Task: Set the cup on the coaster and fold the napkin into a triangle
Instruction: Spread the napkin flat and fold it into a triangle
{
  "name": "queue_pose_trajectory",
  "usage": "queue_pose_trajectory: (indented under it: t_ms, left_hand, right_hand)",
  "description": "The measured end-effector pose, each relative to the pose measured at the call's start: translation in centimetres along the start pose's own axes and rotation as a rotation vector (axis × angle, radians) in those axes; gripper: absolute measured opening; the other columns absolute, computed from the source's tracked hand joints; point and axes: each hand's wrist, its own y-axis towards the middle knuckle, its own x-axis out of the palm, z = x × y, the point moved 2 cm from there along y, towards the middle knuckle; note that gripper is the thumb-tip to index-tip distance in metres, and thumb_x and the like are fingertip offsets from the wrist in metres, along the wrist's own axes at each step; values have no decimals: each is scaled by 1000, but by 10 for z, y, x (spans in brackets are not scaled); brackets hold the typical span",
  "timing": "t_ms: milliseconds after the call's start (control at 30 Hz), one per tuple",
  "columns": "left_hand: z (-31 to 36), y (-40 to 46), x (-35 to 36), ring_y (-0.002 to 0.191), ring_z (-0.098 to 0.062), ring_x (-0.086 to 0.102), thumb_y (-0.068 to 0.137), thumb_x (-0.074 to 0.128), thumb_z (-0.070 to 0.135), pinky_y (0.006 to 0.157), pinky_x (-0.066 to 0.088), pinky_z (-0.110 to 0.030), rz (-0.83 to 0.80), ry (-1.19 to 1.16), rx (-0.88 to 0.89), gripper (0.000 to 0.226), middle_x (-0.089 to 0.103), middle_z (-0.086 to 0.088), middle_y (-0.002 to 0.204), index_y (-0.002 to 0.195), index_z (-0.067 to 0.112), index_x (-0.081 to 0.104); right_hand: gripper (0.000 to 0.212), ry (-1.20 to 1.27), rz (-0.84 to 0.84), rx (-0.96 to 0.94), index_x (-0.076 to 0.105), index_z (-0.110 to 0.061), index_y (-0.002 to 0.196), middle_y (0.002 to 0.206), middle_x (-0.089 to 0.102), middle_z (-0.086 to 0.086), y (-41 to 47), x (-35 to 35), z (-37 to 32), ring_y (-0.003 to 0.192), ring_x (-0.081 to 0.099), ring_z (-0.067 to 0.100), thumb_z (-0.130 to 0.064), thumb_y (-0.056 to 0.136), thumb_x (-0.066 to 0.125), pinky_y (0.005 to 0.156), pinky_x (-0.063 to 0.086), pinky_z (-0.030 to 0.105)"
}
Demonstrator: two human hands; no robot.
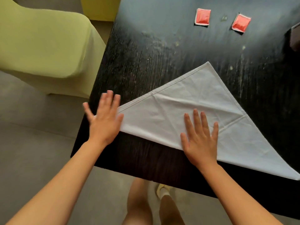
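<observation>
Both hands lay flat, fingers spread: right hand (200,137) pressing the folded triangular napkin (186,114), left hand (103,119) at its left corner.

Dark table (146,62); white napkin (186,103); two red coasters (203,17).

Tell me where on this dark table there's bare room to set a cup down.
The widest bare patch of the table lies between the napkin's far hemmed edge and the two red squares. A narrower strip runs along the near edge, between the left hand and right hand. The near right is crowded by napkin.
</observation>
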Motion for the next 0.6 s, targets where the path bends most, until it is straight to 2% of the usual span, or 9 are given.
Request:
queue_pose_trajectory:
  t_ms: [33, 67, 133, 200, 267, 367, 433, 500, 600]
  left_hand:
    - [9, -4, -3, 144, -13, -10, 91, 16, 45, 104, -16, -63, 64, -48, -73, 64, -7, -3, 158, 147, 23, -6]
    - [24, -10, -5, 145, -16, -9, 92, 20, 45, 104, -17, -63, 119, -96, -73, 65, -8, -4, 158, 148, 22, -4]
    - [72, -29, -2, 146, -20, -4, 92, 24, 46, 106, -15, -61, 156, -134, 107, 66, -7, -5, 159, 150, 22, 3]
    - [116, -41, 8, 146, -21, -4, 91, 23, 50, 109, -11, -60, 109, -124, 208, 67, -7, -3, 159, 150, 24, 4]
    - [138, -41, 19, 145, -23, -1, 88, 25, 56, 109, -4, -62, 27, -125, 128, 71, -3, -5, 159, 149, 26, 4]
    - [141, -37, 26, 144, -29, 10, 81, 31, 62, 106, 4, -68, -61, -79, 86, 74, 14, -9, 157, 147, 32, 15]
    - [139, -38, 29, 144, -30, 10, 79, 34, 65, 105, 3, -69, -78, -70, 105, 75, 16, -9, 157, 146, 36, 19]
    - [138, -38, 28, 145, -30, 10, 76, 37, 68, 104, 2, -70, -77, -77, 117, 76, 15, -10, 157, 145, 39, 21]
    - [138, -37, 30, 145, -30, 8, 74, 38, 71, 103, 3, -71, -59, -82, 124, 79, 15, -11, 157, 145, 39, 23]
  right_hand:
    - [62, -3, -16, 0, -2, -30, 146, 155, -8, -3, -1, -2, -1, 144, -9, 18, -48, 89, 15, 113, -5, 54]
    - [62, 3, -23, -2, -4, -31, 145, 155, -10, -3, -1, -3, 0, 144, -12, 18, -49, 89, 13, 113, -7, 54]
    - [61, 24, 8, -64, 0, -30, 147, 156, -4, -1, 0, -10, 2, 145, -7, 18, -49, 91, 17, 114, -6, 54]
    - [58, -15, 86, -271, 10, -29, 148, 157, 7, 2, 7, -20, 5, 146, 4, 20, -45, 94, 23, 113, 2, 56]
    - [56, -66, 99, -520, 13, -29, 148, 157, 12, 3, 26, -25, 10, 146, 8, 20, -43, 96, 26, 114, 7, 54]
    - [55, -153, -5, -741, 21, -27, 146, 155, 21, 4, 67, -30, 19, 143, 11, 22, -46, 95, 28, 116, 14, 53]
    - [56, -215, -64, -855, 24, -27, 145, 155, 23, 3, 93, -32, 28, 142, 11, 21, -49, 93, 28, 115, 12, 50]
    - [57, -231, -79, -912, 25, -28, 146, 155, 23, 4, 119, -36, 37, 143, 10, 20, -49, 93, 26, 115, 9, 47]
    - [60, -215, -43, -838, 26, -23, 146, 155, 23, 8, 162, -51, 54, 143, 11, 22, -50, 92, 24, 114, 12, 48]
